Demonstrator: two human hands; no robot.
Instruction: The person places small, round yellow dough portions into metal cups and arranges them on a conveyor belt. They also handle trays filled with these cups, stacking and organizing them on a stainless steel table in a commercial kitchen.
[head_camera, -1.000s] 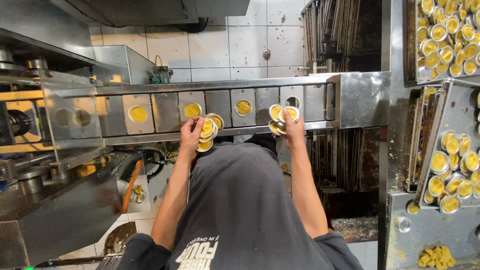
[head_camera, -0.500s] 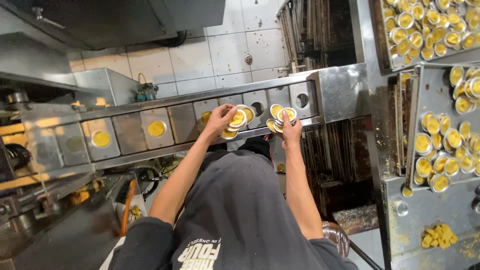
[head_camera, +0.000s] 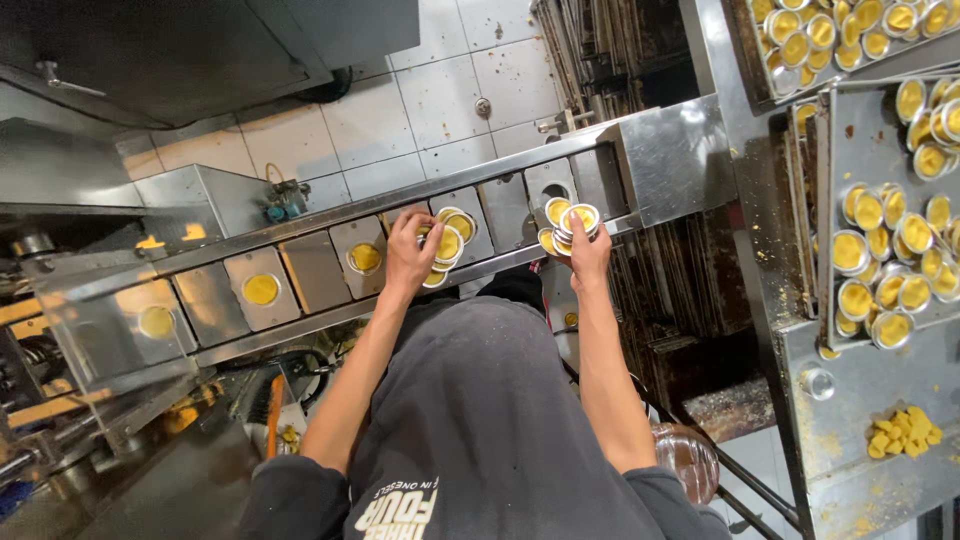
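Left hand (head_camera: 410, 255) clutching a fanned cluster of small foil tart cups (head_camera: 447, 243) with yellow filling, over the steel conveyor (head_camera: 300, 270) — right hand (head_camera: 590, 258) gripping another stack of filled cups (head_camera: 572, 222) at the conveyor's right end, trays of tarts (head_camera: 885, 250) beyond it.

Small round foil tart cups with yellow filling, gathered in two bunches over conveyor (head_camera: 300, 275).

Left bunch (head_camera: 447, 243): several cups overlapping, fanned in left hand (head_camera: 410, 255), tilted, above middle of conveyor.

Right bunch (head_camera: 570, 222): few cups stacked and overlapping (exact count unclear), pinched in right hand (head_camera: 590, 255), near right end of conveyor, beside empty round hole.
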